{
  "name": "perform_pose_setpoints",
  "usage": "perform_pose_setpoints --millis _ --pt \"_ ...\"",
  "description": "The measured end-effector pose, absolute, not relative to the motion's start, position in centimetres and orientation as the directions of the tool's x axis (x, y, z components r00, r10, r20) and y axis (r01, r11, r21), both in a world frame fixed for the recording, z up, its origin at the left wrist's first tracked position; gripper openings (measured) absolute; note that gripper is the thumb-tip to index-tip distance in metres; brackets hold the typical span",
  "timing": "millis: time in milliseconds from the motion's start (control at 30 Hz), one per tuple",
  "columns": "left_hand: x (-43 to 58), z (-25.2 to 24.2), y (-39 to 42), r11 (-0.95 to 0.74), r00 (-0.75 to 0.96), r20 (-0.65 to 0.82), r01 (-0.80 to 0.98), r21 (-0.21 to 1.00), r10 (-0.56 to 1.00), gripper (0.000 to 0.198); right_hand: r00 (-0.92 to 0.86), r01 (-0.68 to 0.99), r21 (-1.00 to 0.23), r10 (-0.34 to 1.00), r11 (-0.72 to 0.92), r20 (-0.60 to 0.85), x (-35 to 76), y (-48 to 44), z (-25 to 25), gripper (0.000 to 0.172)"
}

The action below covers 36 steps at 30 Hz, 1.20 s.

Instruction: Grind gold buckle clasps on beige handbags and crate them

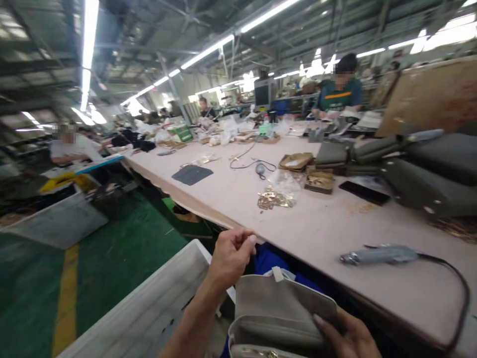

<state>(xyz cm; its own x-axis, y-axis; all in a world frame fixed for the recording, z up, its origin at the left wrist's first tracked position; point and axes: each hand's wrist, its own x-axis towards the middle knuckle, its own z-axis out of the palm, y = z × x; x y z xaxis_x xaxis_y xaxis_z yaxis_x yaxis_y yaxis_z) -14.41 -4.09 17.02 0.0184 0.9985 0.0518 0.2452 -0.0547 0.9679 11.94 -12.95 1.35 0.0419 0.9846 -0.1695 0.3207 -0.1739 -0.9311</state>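
Observation:
A taupe handbag (276,303) with its flap raised lies at the bottom middle, over blue cloth. My right hand (348,333) grips the right edge of the flap, thumb on the near face and the other fingers behind. Just above and left of the bag, my left hand (233,256) is closed beside the table edge, thumb pressed to the curled fingers. Whether anything small is pinched there I cannot make out. A white tag (278,274) sticks up at the flap's top edge. Some gold-coloured hardware (273,354) shows low on the bag, cut by the frame.
On the pale table (231,204) lie a corded electric screwdriver (380,255), a pile of gold metal fittings (274,199), a small box (319,181), a black phone (364,193) and dark grey bags (428,174). A white bin (149,298) stands left. Co-workers sit farther off.

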Motion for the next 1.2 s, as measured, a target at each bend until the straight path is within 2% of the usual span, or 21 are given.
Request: perform_pose_setpoints --millis 133,233,400,500,567,633,700,767,833,867,933,967,1067,1133,1200 --pt "-9.7 15.1 -5.7 0.027 0.116 -0.058 0.257 0.966 0.992 0.031 0.198 0.213 -0.945 0.958 -0.247 -0.206 12.9 -14.0 1.5 0.058" --pt "-7.1 13.3 -6.8 0.086 0.181 -0.154 0.333 0.939 0.971 0.034 0.200 0.137 -0.960 0.956 -0.242 -0.213 13.4 -14.3 1.7 0.054" --pt "-5.6 10.7 -6.4 0.181 0.113 -0.209 0.221 0.959 0.971 0.030 0.189 0.089 -0.962 0.953 -0.257 -0.237 13.7 -14.0 1.6 0.055" --pt "-5.7 9.7 -6.6 0.063 0.038 -0.075 0.258 0.964 0.996 0.021 0.170 0.069 -0.967 0.958 -0.244 -0.230 13.6 -13.8 1.2 0.054" --pt "-5.9 9.4 -7.2 -0.134 0.010 0.140 0.361 0.923 0.990 0.017 0.128 0.047 -0.974 0.968 -0.223 -0.216 13.4 -13.6 1.0 0.053" --pt "-6.2 9.6 -7.7 -0.308 0.022 0.335 0.453 0.837 0.942 0.022 0.093 0.031 -0.976 0.973 -0.214 -0.210 13.3 -13.5 1.0 0.053" --pt "-6.8 10.3 -7.6 -0.350 -0.002 0.407 0.505 0.789 0.913 0.024 0.081 0.025 -0.977 0.975 -0.211 -0.208 13.1 -13.4 1.1 0.055" --pt "-7.9 11.4 -6.7 -0.284 -0.125 0.397 0.510 0.812 0.909 0.022 0.081 0.024 -0.977 0.974 -0.213 -0.211 12.9 -13.3 1.3 0.056" --pt "-9.4 12.7 -5.4 -0.210 -0.293 0.365 0.449 0.868 0.884 0.020 0.081 0.010 -0.976 0.973 -0.217 -0.215 12.7 -13.3 1.5 0.057" --pt "-10.1 13.3 -4.7 -0.187 -0.355 0.345 0.409 0.893 0.869 0.030 0.083 -0.002 -0.976 0.972 -0.219 -0.219 12.6 -13.3 1.6 0.057" --pt "-11.1 14.0 -3.9 -0.148 -0.365 0.282 0.353 0.924 0.888 0.058 0.104 -0.029 -0.974 0.968 -0.226 -0.228 12.6 -13.7 1.9 0.057" --pt "-11.2 14.1 -3.8 -0.115 -0.320 0.229 0.338 0.934 0.919 0.067 0.114 -0.042 -0.973 0.966 -0.229 -0.232 12.5 -14.0 2.0 0.058" --pt "-9.9 12.6 -4.6 0.072 -0.102 -0.048 0.240 0.968 0.994 0.068 0.168 -0.063 -0.971 0.956 -0.232 -0.239 12.4 -15.1 2.4 0.063" --pt "-8.0 10.5 -5.3 0.248 -0.007 -0.248 0.119 0.962 0.969 0.074 0.185 -0.066 -0.975 0.957 -0.214 -0.222 12.4 -15.4 2.1 0.067" --pt "-6.1 8.3 -5.5 0.385 0.076 -0.388 0.054 0.921 0.918 0.071 0.134 -0.084 -0.978 0.971 -0.189 -0.199 12.6 -15.3 1.4 0.073"
